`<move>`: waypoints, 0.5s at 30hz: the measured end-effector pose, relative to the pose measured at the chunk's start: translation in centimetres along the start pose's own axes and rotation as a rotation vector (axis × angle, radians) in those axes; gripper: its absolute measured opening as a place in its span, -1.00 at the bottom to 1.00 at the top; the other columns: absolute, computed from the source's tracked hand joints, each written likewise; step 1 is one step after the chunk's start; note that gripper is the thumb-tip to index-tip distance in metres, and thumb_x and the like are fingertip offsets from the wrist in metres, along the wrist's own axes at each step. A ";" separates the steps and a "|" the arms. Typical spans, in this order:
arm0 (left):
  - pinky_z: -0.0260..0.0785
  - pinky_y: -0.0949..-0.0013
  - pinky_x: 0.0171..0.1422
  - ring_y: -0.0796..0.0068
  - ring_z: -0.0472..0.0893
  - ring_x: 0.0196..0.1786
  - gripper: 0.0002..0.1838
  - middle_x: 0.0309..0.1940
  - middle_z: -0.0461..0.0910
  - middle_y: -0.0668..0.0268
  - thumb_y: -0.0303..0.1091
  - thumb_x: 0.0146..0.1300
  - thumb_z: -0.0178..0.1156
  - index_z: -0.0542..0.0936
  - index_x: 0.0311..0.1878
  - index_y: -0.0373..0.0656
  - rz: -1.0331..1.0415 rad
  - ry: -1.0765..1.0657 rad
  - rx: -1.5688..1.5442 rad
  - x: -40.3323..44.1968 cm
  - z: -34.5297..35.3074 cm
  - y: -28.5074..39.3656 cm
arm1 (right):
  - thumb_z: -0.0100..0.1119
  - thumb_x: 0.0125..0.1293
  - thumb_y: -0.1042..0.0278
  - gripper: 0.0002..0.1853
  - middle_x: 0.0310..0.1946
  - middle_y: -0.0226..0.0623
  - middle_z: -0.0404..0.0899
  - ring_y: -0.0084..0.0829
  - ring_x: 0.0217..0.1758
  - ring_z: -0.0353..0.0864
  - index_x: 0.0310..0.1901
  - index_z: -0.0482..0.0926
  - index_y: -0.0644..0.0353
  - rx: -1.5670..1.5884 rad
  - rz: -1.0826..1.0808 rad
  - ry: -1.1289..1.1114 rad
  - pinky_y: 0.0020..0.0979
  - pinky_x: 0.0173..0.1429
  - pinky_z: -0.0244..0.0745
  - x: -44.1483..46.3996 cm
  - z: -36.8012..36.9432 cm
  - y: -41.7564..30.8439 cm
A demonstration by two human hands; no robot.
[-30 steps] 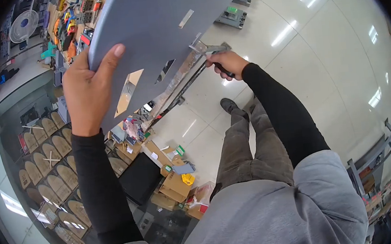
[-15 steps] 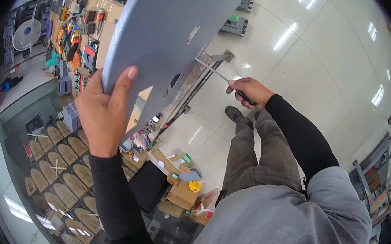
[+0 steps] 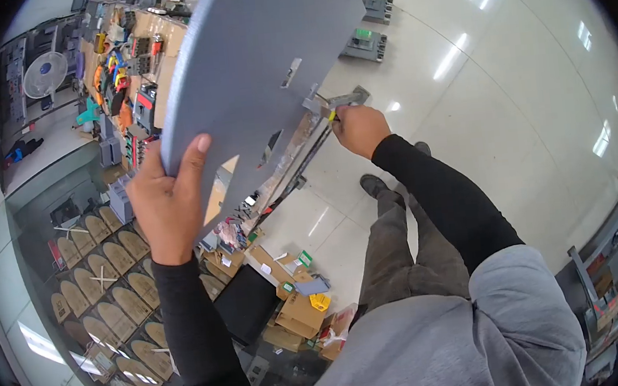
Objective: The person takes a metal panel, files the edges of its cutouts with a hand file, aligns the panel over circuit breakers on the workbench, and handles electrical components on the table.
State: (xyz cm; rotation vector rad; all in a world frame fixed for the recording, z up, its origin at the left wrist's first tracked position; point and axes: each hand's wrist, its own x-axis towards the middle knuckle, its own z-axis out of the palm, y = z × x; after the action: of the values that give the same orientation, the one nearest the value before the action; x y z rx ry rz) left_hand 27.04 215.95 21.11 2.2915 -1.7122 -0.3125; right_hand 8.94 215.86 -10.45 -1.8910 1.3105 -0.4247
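A large grey metal panel [image 3: 238,73] with rectangular cut-outs stands tilted in front of me. My left hand [image 3: 169,195] grips its left edge, thumb on the face and fingers behind. At the panel's lower right edge, my right hand [image 3: 362,130] is closed round a screwdriver, mostly hidden in the fist. A yellow bit of it [image 3: 332,115] shows by the fingers, close to a small grey tab [image 3: 315,105] on the panel edge. Whether the screwdriver's tip touches the panel is hard to make out.
Circuit breakers [image 3: 365,44] lie on the tiled floor beyond the panel. At left, a workbench [image 3: 174,38] carries tools and parts. Cardboard boxes [image 3: 299,309] and a black flat item [image 3: 249,303] lie below. A metal frame [image 3: 589,285] stands at right.
My right hand has moved up and left to the panel's edge, so the long screwdriver shaft seen before is largely hidden. My left hand keeps its hold; the panel has shifted slightly left.
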 end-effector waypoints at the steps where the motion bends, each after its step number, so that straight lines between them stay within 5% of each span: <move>1: 0.46 0.39 -0.26 0.57 0.60 -0.43 -0.55 -0.51 0.70 0.21 -0.06 0.36 0.50 0.70 -0.20 -0.37 -0.015 -0.011 0.037 0.0 -0.2 0.3 | 0.26 0.37 0.21 -0.79 -0.43 -0.04 0.69 0.06 -0.31 0.72 -0.26 0.64 0.20 0.007 -0.037 0.045 0.07 -0.17 0.59 -0.4 0.3 0.5; 11: 0.47 0.34 -0.28 0.50 0.62 -0.47 -0.56 -0.53 0.69 0.18 -0.06 0.37 0.48 0.71 -0.18 -0.38 0.024 -0.004 0.014 0.0 0.0 0.1 | 0.30 0.38 0.19 -0.76 -0.41 -0.02 0.69 0.08 -0.30 0.70 -0.24 0.62 0.22 0.007 -0.014 -0.001 0.04 -0.21 0.57 -3.6 -3.4 0.8; 15: 0.47 0.33 -0.27 0.50 0.62 -0.45 -0.55 -0.50 0.70 0.16 -0.06 0.39 0.46 0.71 -0.14 -0.38 0.019 -0.043 0.006 -0.7 0.0 0.2 | 0.34 0.35 0.05 -0.62 -0.43 0.03 0.67 0.13 -0.30 0.71 -0.21 0.62 0.29 0.218 0.206 -0.087 0.08 -0.17 0.58 -10.5 -4.3 4.1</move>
State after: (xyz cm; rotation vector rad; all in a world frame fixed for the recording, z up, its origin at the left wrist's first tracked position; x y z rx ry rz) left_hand 26.65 216.55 21.15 2.2876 -1.7569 -0.3552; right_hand -0.82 222.86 -9.19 -1.5616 1.3282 -0.3586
